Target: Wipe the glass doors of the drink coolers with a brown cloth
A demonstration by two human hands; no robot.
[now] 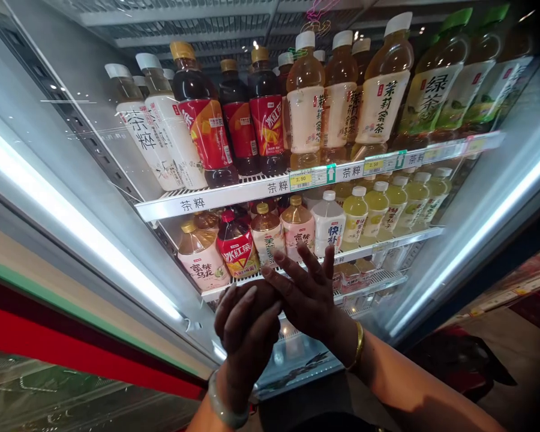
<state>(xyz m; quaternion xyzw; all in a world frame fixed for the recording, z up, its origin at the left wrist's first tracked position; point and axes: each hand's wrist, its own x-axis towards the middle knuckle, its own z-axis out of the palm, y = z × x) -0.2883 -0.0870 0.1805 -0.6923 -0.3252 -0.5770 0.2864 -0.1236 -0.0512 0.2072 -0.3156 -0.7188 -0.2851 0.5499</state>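
My left hand (245, 330) and my right hand (306, 291) are raised together in front of an open drinks cooler. The right fingers lie across the back of the left hand's fingers. Neither hand holds a bottle. A pale bangle rings my left wrist and a gold bangle my right wrist. Just behind the hands stands the second shelf (400, 240), with a red-label iced tea bottle (236, 249), peach tea bottles (297, 231) and a white bottle (328, 225). Both hands are apart from the bottles.
The top shelf (234, 195) carries white-label tea bottles (162, 132), dark red-label bottles (207, 120), jasmine tea bottles (342, 102) and green tea bottles (436, 84). The cooler's glass door (49, 180) stands open at left. Lit strips run down both sides. Lower shelves are partly hidden by my hands.
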